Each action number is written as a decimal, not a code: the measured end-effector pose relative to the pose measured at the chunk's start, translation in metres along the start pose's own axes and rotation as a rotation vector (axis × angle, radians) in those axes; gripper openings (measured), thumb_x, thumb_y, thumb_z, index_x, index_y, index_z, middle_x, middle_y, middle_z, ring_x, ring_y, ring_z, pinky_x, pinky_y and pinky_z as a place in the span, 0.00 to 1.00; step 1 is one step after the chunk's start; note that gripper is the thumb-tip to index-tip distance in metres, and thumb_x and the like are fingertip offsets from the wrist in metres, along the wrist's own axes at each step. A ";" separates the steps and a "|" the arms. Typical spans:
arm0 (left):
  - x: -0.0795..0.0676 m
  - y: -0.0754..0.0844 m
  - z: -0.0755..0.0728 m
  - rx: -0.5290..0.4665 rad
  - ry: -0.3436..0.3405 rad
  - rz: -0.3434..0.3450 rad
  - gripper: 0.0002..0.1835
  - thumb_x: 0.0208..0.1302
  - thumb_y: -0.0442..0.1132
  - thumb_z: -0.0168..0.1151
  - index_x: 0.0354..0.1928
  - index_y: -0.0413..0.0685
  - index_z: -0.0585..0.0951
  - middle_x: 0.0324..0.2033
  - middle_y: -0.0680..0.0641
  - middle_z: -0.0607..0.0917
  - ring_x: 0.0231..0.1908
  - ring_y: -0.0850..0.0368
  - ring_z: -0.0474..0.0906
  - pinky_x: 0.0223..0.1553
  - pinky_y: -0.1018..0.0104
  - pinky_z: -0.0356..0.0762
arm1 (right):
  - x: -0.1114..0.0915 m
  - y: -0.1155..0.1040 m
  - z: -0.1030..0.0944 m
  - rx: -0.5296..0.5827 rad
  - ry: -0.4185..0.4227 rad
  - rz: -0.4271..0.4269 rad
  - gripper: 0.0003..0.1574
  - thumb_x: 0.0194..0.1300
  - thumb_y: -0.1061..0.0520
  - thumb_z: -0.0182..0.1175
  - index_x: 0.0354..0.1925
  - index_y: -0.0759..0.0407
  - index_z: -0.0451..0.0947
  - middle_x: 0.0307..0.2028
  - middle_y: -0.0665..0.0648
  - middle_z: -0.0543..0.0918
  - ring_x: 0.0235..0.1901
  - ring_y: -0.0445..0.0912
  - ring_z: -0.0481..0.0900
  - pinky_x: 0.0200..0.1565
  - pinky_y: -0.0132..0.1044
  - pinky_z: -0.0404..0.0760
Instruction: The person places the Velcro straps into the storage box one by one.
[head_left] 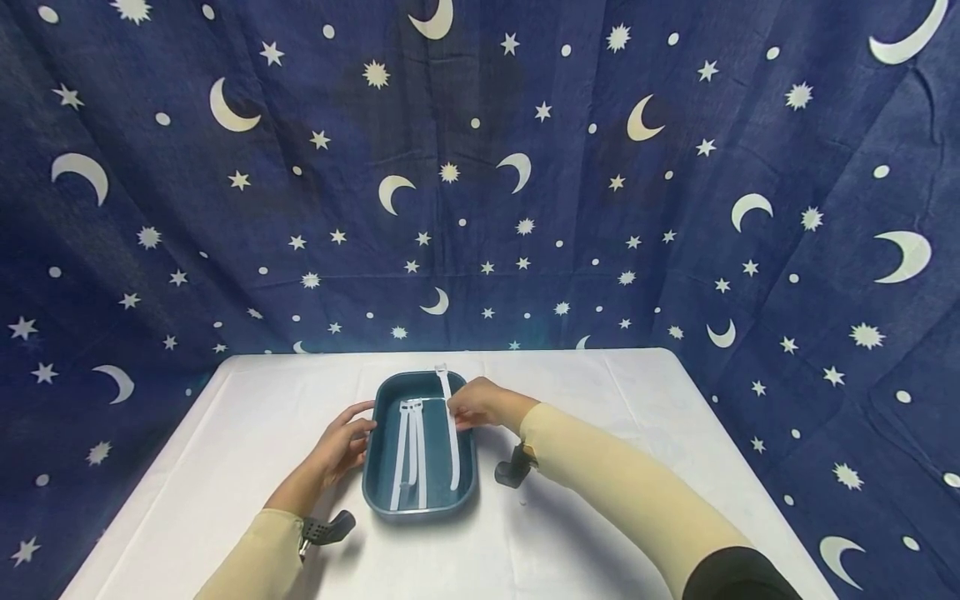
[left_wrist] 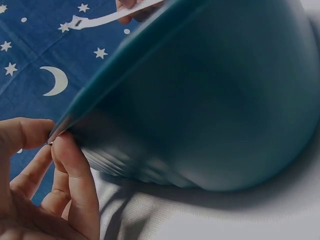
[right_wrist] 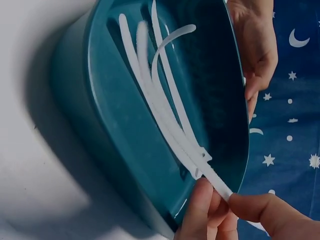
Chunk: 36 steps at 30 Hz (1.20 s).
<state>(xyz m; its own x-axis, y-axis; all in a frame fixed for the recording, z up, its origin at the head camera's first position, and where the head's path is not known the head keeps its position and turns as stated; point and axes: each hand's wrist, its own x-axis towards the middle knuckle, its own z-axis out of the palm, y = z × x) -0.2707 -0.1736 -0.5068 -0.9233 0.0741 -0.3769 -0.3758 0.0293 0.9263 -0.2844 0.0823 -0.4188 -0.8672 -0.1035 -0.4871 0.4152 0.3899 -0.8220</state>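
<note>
A teal rectangular tub (head_left: 438, 471) stands on the table between the two hands. My left hand (head_left: 337, 447) pinches the tub's left rim between thumb and fingers, plainest in the left wrist view. With thumb and fingertips, my right hand (head_left: 482, 402) holds one white strap (head_left: 453, 446), which looks like a hook-and-loop cable tie. Its slotted head points to the far side, and its tail hangs down over the tub's inside. Several more white straps (right_wrist: 167, 75) lie lengthwise in the tub, their heads bunched at the far end; one tail curls upward.
A white cloth covers the table (head_left: 585, 500). Behind and beside it hangs a dark blue curtain (head_left: 480, 200) with moons and stars. A black wrist mount (head_left: 327, 528) juts out at the left wrist and another black mount (head_left: 514, 467) at the right, close beside the tub.
</note>
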 end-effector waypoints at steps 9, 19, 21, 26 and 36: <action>0.002 0.001 0.001 -0.004 -0.008 0.003 0.32 0.66 0.41 0.56 0.72 0.54 0.63 0.55 0.40 0.78 0.40 0.58 0.84 0.41 0.65 0.83 | -0.002 -0.003 0.015 -0.060 0.050 -0.046 0.15 0.57 0.69 0.60 0.44 0.74 0.80 0.25 0.59 0.80 0.23 0.44 0.81 0.34 0.35 0.86; 0.003 0.002 0.005 -0.015 -0.021 0.003 0.32 0.66 0.40 0.56 0.72 0.54 0.63 0.53 0.42 0.79 0.39 0.59 0.84 0.40 0.66 0.83 | 0.003 0.004 0.033 -0.070 0.095 -0.057 0.07 0.58 0.70 0.60 0.36 0.72 0.81 0.21 0.55 0.73 0.19 0.43 0.76 0.36 0.40 0.87; 0.003 0.002 0.005 -0.017 -0.028 0.002 0.32 0.66 0.40 0.56 0.72 0.54 0.62 0.53 0.41 0.79 0.39 0.59 0.84 0.41 0.65 0.83 | 0.004 0.005 0.035 -0.071 0.101 -0.050 0.07 0.58 0.70 0.60 0.36 0.73 0.81 0.20 0.55 0.73 0.19 0.43 0.75 0.37 0.40 0.87; 0.001 0.002 0.002 -0.012 -0.028 -0.007 0.33 0.67 0.41 0.55 0.73 0.54 0.61 0.54 0.42 0.79 0.39 0.60 0.84 0.41 0.65 0.83 | 0.000 0.003 0.042 -0.084 0.116 -0.045 0.02 0.59 0.71 0.61 0.31 0.71 0.81 0.20 0.56 0.73 0.19 0.44 0.77 0.37 0.39 0.86; 0.003 0.000 0.001 -0.010 -0.015 -0.025 0.32 0.66 0.41 0.55 0.72 0.56 0.62 0.58 0.40 0.77 0.40 0.59 0.85 0.42 0.64 0.84 | 0.006 0.009 0.057 -0.159 0.123 -0.045 0.19 0.64 0.68 0.59 0.17 0.59 0.70 0.17 0.53 0.70 0.17 0.42 0.73 0.27 0.31 0.82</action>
<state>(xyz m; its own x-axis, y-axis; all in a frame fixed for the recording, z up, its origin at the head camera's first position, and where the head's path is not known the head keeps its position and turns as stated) -0.2733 -0.1722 -0.5083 -0.9124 0.0880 -0.3996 -0.3994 0.0214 0.9165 -0.2697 0.0330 -0.4458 -0.9148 -0.0157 -0.4037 0.3352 0.5282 -0.7801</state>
